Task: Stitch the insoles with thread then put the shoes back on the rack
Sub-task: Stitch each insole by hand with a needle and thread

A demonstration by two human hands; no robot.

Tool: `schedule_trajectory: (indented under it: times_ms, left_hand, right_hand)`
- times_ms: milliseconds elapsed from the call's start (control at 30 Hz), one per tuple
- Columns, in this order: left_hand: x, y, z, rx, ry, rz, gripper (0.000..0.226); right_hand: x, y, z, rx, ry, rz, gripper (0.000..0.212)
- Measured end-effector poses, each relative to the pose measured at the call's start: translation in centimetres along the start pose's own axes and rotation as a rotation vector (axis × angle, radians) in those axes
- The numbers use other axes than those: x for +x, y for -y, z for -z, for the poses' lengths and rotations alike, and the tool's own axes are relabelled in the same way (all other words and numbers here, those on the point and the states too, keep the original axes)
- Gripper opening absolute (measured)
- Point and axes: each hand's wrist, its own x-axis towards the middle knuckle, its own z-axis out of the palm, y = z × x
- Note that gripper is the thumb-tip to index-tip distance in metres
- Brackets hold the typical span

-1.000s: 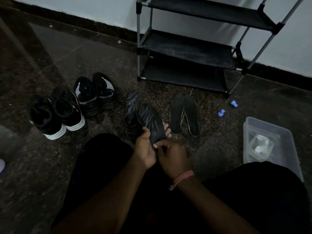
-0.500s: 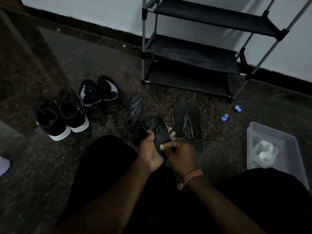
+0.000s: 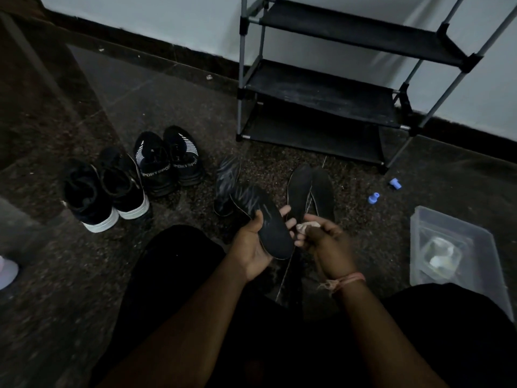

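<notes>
My left hand (image 3: pixel 251 242) grips a dark patterned insole (image 3: pixel 265 217) above my lap, thumb over its near edge. My right hand (image 3: pixel 326 239) is just right of it, fingers curled and pinching something small and pale; a thin thread (image 3: pixel 285 278) hangs down from the insole's heel. Its matching insole (image 3: pixel 226 186) lies on the floor to the left. Two plain black insoles (image 3: pixel 310 191) lie side by side ahead. A black shoe rack (image 3: pixel 321 91) with bare shelves stands at the back.
Two pairs of black shoes stand on the left: sport shoes (image 3: pixel 167 161) and white-soled sneakers (image 3: pixel 103 194). Two blue thread spools (image 3: pixel 373 198) lie on the floor at right. A clear plastic box (image 3: pixel 481 247) holds a small container. My black-clad legs fill the foreground.
My right hand has drawn away to the right from the insole, pulling the thread out. My left hand has turned the insole flatter, showing more of its surface.
</notes>
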Motion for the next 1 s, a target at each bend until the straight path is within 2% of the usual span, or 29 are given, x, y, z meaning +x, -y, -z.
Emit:
schedule_trajectory:
  times_ms: [133, 267, 367, 467, 533, 633, 767, 900, 933, 1000]
  left_hand:
    - [-0.5, -0.1, -0.5, 0.024, -0.010, 0.050, 0.055]
    - [-0.8, -0.3, -0.5, -0.042, -0.013, 0.059, 0.038]
    - [-0.7, -0.6, -0.5, -0.121, -0.009, 0.028, 0.050]
    - [-0.5, -0.7, -0.4, -0.131, -0.015, 0.006, 0.071]
    - [-0.4, -0.5, -0.3, -0.123, -0.007, 0.006, 0.078]
    - [0.0, 0.3, -0.4, -0.094, 0.004, 0.043, 0.080]
    - [0.3, 0.7, 0.0, -0.052, -0.021, 0.095, 0.080]
    - [0.1, 0.8, 0.2, -0.111, -0.079, 0.098, 0.084]
    - [0.3, 0.9, 0.3, -0.102, -0.097, 0.109, 0.085]
    - [0.4, 1.2, 0.3, -0.063, -0.072, 0.160, 0.090]
  right_hand:
    - [-0.5, -0.2, -0.8, -0.083, 0.126, 0.060, 0.024]
    - [-1.1, -0.7, -0.9, -0.457, 0.223, 0.232, 0.018]
    - [-1.6, -1.7, -1.1, -0.774, 0.318, 0.474, 0.018]
    - [-2.8, -2.2, -2.0, -0.837, 0.403, 0.467, 0.020]
    - [-3.2, -2.3, -2.3, -0.835, 0.400, 0.439, 0.017]
    - [-2.4, -2.3, -2.1, -0.813, 0.246, 0.439, 0.014]
    - [-1.7, -2.6, -2.3, -0.978, 0.040, 0.665, 0.016]
    - [-3.9, -2.5, -2.6, -0.866, 0.255, 0.444, 0.025]
    - [-4.0, -2.4, -2.6, -0.889, 0.274, 0.428, 0.026]
    - [-3.2, -2.2, -2.2, -0.901, 0.205, 0.440, 0.024]
